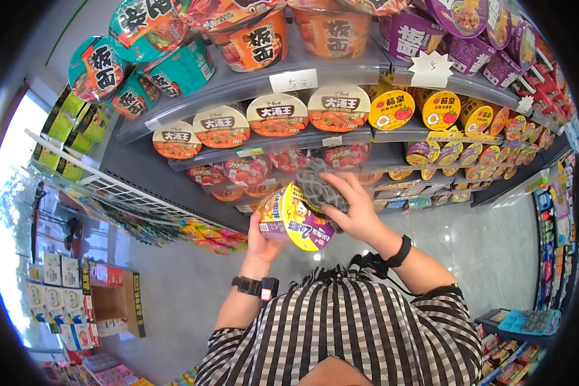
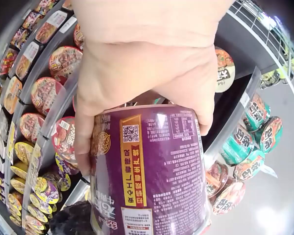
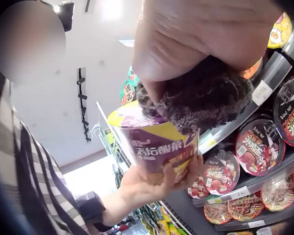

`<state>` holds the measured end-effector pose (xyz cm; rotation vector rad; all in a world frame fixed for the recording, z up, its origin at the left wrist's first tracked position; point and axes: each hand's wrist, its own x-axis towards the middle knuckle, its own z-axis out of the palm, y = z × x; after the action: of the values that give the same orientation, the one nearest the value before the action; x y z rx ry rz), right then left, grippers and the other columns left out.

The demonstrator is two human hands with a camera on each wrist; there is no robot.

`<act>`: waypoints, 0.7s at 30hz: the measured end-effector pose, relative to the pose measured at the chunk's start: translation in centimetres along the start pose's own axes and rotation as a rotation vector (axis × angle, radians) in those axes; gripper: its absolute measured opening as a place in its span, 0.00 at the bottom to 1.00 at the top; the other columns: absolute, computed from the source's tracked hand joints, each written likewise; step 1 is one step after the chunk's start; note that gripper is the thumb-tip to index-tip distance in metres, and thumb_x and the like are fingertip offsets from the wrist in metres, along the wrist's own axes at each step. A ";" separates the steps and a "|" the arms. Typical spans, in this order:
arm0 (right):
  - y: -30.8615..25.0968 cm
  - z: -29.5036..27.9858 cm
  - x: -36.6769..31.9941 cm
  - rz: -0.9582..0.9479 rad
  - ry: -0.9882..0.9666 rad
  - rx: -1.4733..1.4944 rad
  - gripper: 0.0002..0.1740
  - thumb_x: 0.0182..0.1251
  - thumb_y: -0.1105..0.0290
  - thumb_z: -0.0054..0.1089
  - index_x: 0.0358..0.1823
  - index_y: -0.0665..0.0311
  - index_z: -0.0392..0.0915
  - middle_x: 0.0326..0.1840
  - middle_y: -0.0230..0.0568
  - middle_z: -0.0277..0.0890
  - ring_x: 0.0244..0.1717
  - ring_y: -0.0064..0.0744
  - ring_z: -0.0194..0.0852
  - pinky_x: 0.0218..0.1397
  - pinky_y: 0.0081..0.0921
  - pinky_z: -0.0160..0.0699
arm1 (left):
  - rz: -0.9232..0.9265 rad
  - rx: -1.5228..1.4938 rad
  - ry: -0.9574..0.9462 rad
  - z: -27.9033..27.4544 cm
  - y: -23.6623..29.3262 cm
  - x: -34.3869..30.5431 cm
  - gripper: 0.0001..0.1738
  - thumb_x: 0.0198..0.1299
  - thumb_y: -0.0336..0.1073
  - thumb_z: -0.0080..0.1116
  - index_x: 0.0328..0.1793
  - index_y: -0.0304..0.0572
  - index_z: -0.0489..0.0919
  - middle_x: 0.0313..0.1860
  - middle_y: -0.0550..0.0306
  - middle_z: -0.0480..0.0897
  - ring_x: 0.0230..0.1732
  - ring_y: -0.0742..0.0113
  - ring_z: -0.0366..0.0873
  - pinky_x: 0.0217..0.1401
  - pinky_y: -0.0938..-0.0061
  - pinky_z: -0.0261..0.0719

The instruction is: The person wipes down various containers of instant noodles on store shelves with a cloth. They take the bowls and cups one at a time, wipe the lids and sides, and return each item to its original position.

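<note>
A purple instant noodle cup (image 1: 294, 220) with a yellow and purple lid is in my left hand (image 1: 264, 239), whose fingers wrap round its wall. Its printed side panel fills much of the left wrist view, where my left hand (image 2: 147, 63) spans the base end. My right hand (image 1: 354, 204) grips a dark grey, fuzzy cloth (image 1: 320, 183) with a lighter line pattern. In the right wrist view the cloth (image 3: 206, 105) lies against the lid's edge, under the fingers of my right hand (image 3: 201, 39).
Shelves of noodle cups rise ahead, with white-lidded bowls (image 1: 277, 116) and yellow tomato cups (image 1: 442, 109) in rows. A price card (image 1: 293, 81) hangs from the upper shelf edge. Snack bags (image 1: 212, 235) hang at left, and a cardboard stand (image 1: 127, 302) is on the floor.
</note>
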<state>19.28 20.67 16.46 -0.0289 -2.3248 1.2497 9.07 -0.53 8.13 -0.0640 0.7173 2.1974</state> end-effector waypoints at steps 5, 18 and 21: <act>-2.3 1.0 0.3 -0.335 -0.205 0.091 0.36 0.46 0.70 0.70 0.62 0.54 0.73 0.54 0.47 0.67 0.55 0.49 0.67 0.61 0.37 0.68 | 0.129 0.027 0.145 1.1 0.0 1.1 0.40 0.64 0.64 0.38 0.72 0.43 0.64 0.67 0.48 0.72 0.66 0.51 0.70 0.69 0.55 0.67; -3.9 -4.6 3.6 -0.377 -0.284 -0.137 0.32 0.42 0.70 0.73 0.55 0.51 0.78 0.53 0.42 0.71 0.49 0.46 0.70 0.53 0.36 0.75 | 0.072 0.500 -0.086 2.1 1.5 -0.4 0.33 0.64 0.36 0.52 0.74 0.34 0.59 0.68 0.51 0.70 0.66 0.62 0.70 0.69 0.68 0.67; -5.1 -3.1 4.0 -0.481 -0.537 -0.266 0.29 0.43 0.67 0.73 0.53 0.50 0.79 0.53 0.37 0.72 0.46 0.46 0.71 0.52 0.36 0.76 | 0.004 0.601 -0.169 3.3 1.1 -0.4 0.35 0.62 0.31 0.52 0.76 0.34 0.56 0.68 0.51 0.70 0.66 0.64 0.70 0.69 0.69 0.66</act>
<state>18.18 21.07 23.53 0.8165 -2.6936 0.7598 9.12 0.35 11.58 0.4219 1.2422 1.8781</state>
